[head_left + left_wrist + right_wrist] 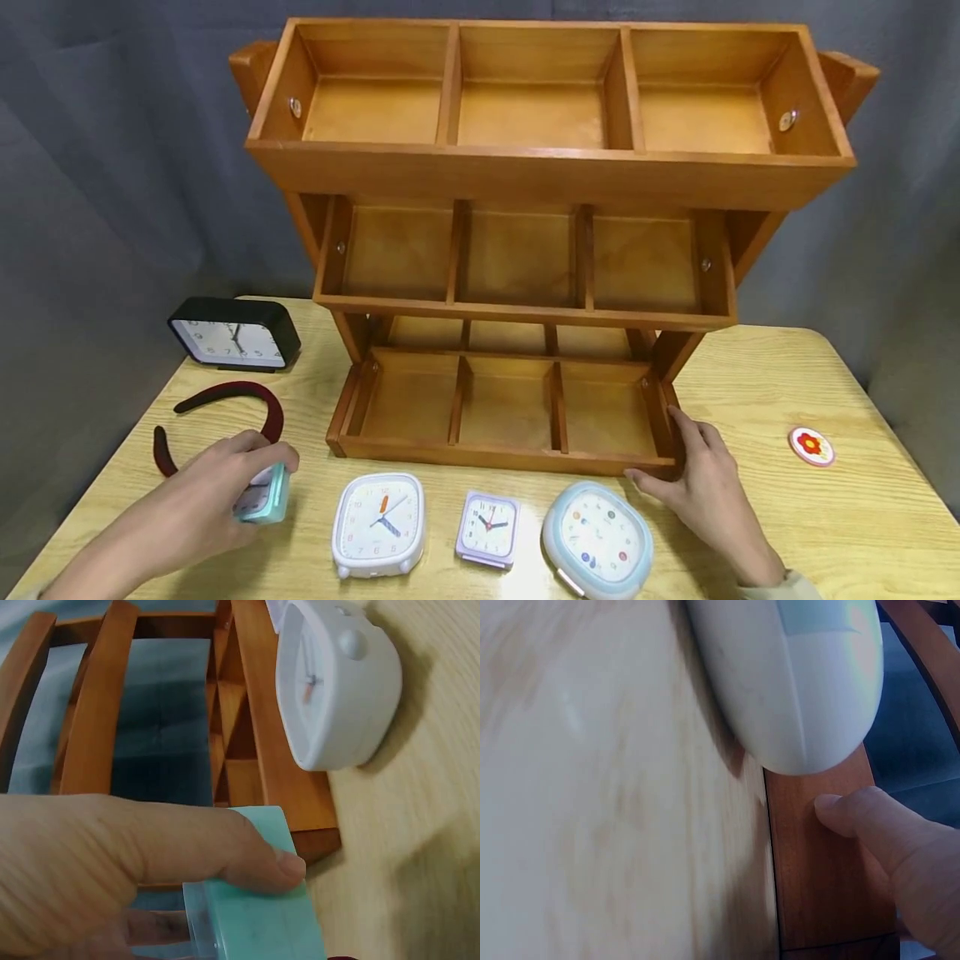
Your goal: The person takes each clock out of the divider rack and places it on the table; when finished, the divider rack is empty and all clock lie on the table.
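Note:
My left hand (213,496) grips a small teal alarm clock (277,493) above the left side of the table. In the left wrist view my thumb lies across the top of the teal clock's case. My right hand (708,492) holds the right front corner of the bottom tier of a three-tier wooden organizer (510,462), thumb on the front board and fingers along the side. In front of the organizer stand a white alarm clock (381,521), a small lilac clock (488,527) and a round-cornered light-blue clock (600,542).
A black alarm clock (236,333) stands at the back left of the wooden table (757,375). A dark red curved band (275,408) lies by my left hand. A round flower coaster (812,447) lies to the right. Grey curtain (112,167) hangs behind.

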A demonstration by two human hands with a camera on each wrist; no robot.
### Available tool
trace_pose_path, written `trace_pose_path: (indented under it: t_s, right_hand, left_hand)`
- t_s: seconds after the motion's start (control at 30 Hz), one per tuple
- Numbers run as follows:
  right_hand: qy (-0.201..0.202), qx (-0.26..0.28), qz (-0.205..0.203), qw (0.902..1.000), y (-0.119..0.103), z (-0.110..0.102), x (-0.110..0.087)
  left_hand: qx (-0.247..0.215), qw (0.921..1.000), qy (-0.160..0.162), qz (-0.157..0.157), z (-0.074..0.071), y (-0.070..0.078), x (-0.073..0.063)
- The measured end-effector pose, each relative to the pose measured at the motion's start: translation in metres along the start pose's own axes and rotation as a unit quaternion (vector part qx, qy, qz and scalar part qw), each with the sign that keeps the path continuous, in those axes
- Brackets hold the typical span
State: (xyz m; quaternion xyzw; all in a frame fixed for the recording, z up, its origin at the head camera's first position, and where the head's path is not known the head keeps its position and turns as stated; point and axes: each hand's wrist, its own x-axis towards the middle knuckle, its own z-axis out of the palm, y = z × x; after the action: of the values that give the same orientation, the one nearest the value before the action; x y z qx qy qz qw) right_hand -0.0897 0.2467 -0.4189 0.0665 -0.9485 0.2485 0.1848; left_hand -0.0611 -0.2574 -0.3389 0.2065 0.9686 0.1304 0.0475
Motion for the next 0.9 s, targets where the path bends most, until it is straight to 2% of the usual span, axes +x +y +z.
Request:
trace_pose_path:
  t_s: [0.13,0.3,0.47,0.7,0.83,0.9]
  right_hand:
    - [0.006,0.000,-0.003,1.0000,0.000,0.000,0.000]
    - [0.012,0.004,-0.006,0.9999,-0.001,0.002,0.003]
    - [0.005,0.003,-0.004,1.0000,-0.002,0.003,0.002]
    - [-0.007,0.002,0.007,0.9999,-0.003,0.004,0.001]
    - [-0.025,0.000,0.013,0.9996,-0.004,0.001,0.001]
    - [-0.041,0.003,0.009,0.9991,-0.005,-0.005,0.000]
  left_hand:
    - [-0.013,0.9999,-0.008,0.003,0.011,-0.005,0.001]
    - [-0.036,0.9986,-0.038,-0.008,0.026,-0.011,0.004]
    - [-0.046,0.9962,-0.066,-0.034,0.040,-0.017,0.002]
    - [-0.068,0.9857,-0.111,-0.107,0.054,-0.022,0.004]
    - [-0.067,0.9834,-0.116,-0.123,0.056,-0.020,0.004]
    - [-0.059,0.9846,-0.112,-0.120,0.053,-0.017,0.002]
